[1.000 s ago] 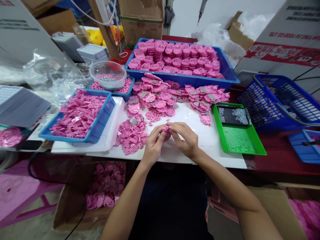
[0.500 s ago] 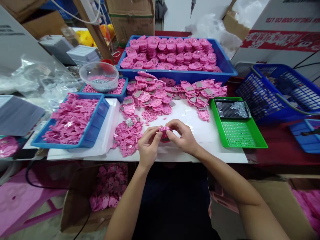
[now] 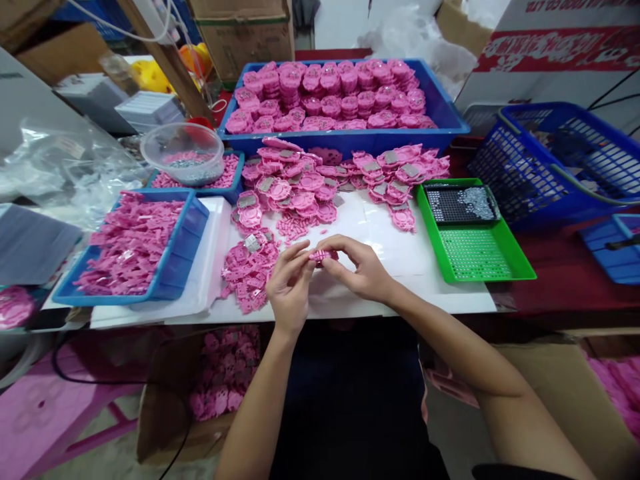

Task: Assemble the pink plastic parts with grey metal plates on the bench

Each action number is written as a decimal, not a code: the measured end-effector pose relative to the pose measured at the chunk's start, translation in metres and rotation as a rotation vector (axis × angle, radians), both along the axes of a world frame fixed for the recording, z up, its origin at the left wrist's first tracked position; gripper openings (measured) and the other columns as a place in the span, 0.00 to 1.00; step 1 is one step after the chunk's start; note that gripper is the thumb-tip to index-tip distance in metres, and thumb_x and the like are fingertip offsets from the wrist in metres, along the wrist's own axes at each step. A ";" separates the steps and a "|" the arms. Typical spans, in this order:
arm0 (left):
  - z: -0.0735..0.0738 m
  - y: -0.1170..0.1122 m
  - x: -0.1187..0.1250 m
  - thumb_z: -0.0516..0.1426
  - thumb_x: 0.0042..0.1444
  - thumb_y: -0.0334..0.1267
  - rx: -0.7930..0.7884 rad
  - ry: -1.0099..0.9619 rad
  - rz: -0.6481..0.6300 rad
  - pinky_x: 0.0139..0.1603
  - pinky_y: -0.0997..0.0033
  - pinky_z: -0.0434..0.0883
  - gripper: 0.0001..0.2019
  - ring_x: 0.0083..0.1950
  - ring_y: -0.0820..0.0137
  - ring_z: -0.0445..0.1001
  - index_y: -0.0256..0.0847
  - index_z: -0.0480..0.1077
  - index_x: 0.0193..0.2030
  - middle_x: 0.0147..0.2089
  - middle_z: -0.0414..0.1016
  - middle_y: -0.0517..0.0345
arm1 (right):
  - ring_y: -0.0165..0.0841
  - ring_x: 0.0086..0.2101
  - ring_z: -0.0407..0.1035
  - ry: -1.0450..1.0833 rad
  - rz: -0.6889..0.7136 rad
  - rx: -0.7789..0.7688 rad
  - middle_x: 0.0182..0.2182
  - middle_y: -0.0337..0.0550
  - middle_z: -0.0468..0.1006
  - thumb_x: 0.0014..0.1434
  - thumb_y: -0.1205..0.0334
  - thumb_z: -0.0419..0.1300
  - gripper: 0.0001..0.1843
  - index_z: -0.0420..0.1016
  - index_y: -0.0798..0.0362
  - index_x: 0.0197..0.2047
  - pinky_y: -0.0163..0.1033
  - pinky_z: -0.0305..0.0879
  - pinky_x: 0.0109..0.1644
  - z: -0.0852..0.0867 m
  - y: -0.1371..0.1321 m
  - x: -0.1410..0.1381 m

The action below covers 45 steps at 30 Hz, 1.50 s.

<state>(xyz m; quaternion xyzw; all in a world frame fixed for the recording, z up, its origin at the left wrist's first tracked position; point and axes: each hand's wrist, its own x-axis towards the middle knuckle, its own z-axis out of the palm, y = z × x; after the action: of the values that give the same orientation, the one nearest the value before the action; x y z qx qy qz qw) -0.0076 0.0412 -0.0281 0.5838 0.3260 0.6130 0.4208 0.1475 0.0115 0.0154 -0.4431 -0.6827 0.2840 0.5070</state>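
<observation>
1. We locate one pink plastic piece [image 3: 321, 256] at six o'clock from the blue tub [image 3: 385, 139].
2. We observe the left hand [image 3: 290, 287] pinching its nine-o'clock edge; the right hand [image 3: 364, 270] pinches its three-o'clock edge, thumb against forefinger.
3. We record a green tray [image 3: 517, 261] at three o'clock.

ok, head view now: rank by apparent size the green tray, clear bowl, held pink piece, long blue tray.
1. Long blue tray
2. Green tray
3. Clear bowl
4. Held pink piece, partly hidden
</observation>
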 end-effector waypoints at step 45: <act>-0.002 0.004 0.004 0.60 0.66 0.36 0.253 0.163 0.036 0.51 0.62 0.75 0.06 0.48 0.67 0.76 0.42 0.75 0.49 0.44 0.75 0.53 | 0.38 0.48 0.79 -0.132 -0.085 0.178 0.46 0.49 0.84 0.70 0.65 0.58 0.09 0.79 0.51 0.49 0.46 0.76 0.55 -0.002 -0.002 0.003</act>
<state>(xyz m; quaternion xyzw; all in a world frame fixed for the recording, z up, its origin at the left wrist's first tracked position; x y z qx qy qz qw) -0.0034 0.0451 -0.0304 0.6741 0.2895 0.6073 0.3050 0.1510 0.0094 0.0130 -0.4426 -0.7176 0.1706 0.5100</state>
